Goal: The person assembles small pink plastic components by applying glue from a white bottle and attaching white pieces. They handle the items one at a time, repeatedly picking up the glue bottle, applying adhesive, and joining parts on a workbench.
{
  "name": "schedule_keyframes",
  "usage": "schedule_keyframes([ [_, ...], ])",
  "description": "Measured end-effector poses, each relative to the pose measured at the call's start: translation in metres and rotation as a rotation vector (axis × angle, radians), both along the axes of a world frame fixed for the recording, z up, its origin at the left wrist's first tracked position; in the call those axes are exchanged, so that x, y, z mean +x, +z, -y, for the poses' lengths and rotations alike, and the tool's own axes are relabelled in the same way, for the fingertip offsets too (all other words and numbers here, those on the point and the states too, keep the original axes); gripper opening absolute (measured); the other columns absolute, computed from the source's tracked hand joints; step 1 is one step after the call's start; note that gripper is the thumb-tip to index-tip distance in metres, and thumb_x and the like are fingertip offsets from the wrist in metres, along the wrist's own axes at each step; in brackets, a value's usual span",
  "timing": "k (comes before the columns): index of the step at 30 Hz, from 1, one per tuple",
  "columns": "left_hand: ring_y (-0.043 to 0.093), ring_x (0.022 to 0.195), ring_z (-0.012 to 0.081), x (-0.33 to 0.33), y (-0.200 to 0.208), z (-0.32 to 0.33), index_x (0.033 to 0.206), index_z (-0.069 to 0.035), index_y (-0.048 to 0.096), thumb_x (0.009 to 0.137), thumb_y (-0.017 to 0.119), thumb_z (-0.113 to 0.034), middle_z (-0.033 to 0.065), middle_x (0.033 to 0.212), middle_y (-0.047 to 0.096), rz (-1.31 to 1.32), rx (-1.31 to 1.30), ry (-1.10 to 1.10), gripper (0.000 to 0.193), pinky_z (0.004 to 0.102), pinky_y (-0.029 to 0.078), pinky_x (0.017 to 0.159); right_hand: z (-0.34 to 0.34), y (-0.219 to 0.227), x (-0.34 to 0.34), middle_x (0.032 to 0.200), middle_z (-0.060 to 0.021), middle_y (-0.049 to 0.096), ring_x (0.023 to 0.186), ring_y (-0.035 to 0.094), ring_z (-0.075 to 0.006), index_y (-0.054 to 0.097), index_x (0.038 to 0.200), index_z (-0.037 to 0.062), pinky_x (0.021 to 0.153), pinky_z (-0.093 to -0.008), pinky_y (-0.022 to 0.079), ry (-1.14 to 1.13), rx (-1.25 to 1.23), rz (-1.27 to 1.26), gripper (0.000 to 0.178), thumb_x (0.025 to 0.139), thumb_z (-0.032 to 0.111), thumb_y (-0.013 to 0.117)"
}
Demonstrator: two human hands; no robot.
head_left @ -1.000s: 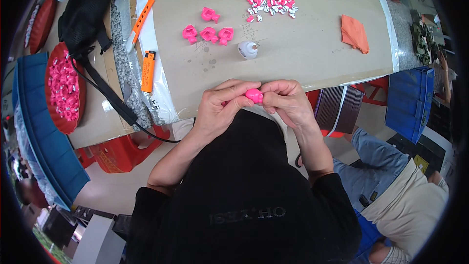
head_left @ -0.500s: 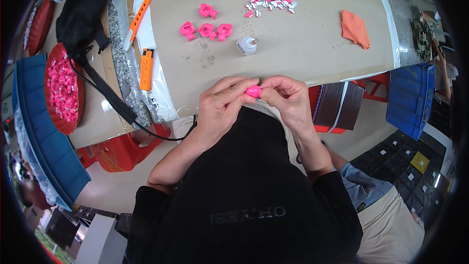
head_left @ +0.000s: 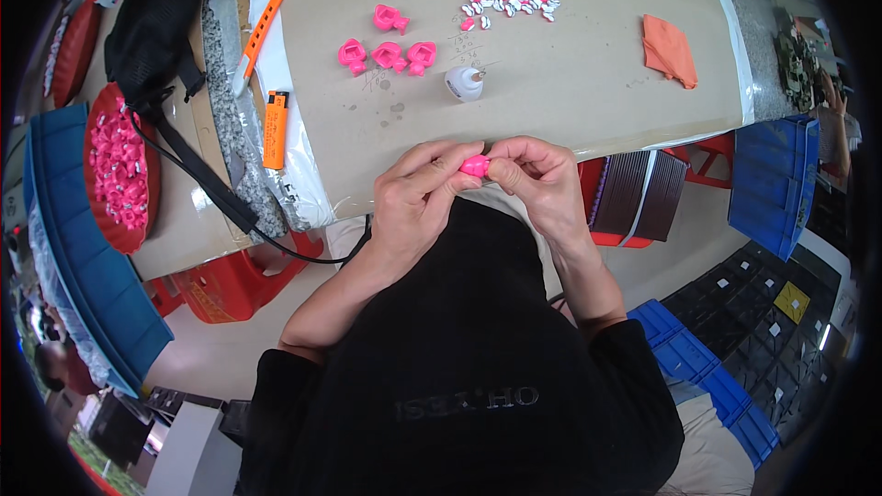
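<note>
Though small, pink pc (head_left: 474, 165) btwn LH (head_left: 415, 191) & RH (head_left: 540, 180).

Bottle (head_left: 464, 84) on table (head_left: 570, 83) before hands (head_left: 412, 195) (head_left: 540, 186)

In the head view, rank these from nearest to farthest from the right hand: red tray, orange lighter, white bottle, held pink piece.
From the right hand:
1. Held pink piece: at its fingertips
2. White bottle: on the table, ahead and slightly left
3. Orange lighter: at the table's left side
4. Red tray: far left
</note>
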State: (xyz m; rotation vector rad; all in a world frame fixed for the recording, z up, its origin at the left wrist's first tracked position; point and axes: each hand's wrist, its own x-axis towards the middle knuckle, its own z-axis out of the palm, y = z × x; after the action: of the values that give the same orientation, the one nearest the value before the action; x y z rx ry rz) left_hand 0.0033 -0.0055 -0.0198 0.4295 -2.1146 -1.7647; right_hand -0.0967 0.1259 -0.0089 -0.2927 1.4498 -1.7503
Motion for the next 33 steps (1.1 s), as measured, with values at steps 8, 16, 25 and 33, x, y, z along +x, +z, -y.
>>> schedule_keyframes([
  [8, 0.061, 0.074, 0.0142, 0.0, -0.002, 0.002, 0.104, 0.002, 0.062, 0.082, 0.056, 0.003, 0.0128, 0.098, 0.058, -0.125, 0.053, -0.071, 0.022, 0.0231, 0.052, 0.065, -0.001, 0.004, 0.005, 0.082, -0.005, 0.063, 0.075, 0.058, -0.0083, 0.062, 0.089, -0.0038, 0.07, -0.0216, 0.047, -0.03, -0.005, -0.135, 0.012, 0.08, 0.003, 0.064],
  [16, 0.06, 0.077, 0.0138, 0.0, 0.0, 0.002, 0.105, 0.001, 0.062, 0.082, 0.059, 0.001, 0.0114, 0.097, 0.059, -0.071, 0.08, -0.067, 0.023, 0.023, 0.051, 0.066, 0.0, 0.004, 0.004, 0.082, -0.0056, 0.064, 0.074, 0.058, -0.0081, 0.062, 0.089, -0.004, 0.069, -0.0204, 0.048, -0.019, 0.036, -0.115, 0.012, 0.081, 0.004, 0.064],
  [25, 0.059, 0.08, 0.0131, -0.001, 0.008, 0.002, 0.105, 0.0, 0.062, 0.08, 0.063, -0.003, 0.0104, 0.097, 0.061, 0.041, 0.118, -0.052, 0.026, 0.0229, 0.049, 0.068, -0.003, -0.003, -0.004, 0.08, -0.0055, 0.063, 0.073, 0.058, -0.007, 0.062, 0.089, -0.0041, 0.067, -0.0191, 0.047, 0.028, 0.007, 0.069, 0.013, 0.082, 0.007, 0.064],
  [33, 0.059, 0.081, 0.013, -0.001, 0.008, 0.003, 0.105, 0.0, 0.062, 0.079, 0.063, -0.002, 0.01, 0.098, 0.061, 0.057, 0.116, -0.059, 0.026, 0.0229, 0.049, 0.068, -0.002, -0.003, -0.005, 0.08, -0.0055, 0.063, 0.073, 0.058, -0.0071, 0.062, 0.089, -0.0041, 0.066, -0.0192, 0.047, 0.032, 0.011, 0.077, 0.013, 0.081, 0.007, 0.064],
])
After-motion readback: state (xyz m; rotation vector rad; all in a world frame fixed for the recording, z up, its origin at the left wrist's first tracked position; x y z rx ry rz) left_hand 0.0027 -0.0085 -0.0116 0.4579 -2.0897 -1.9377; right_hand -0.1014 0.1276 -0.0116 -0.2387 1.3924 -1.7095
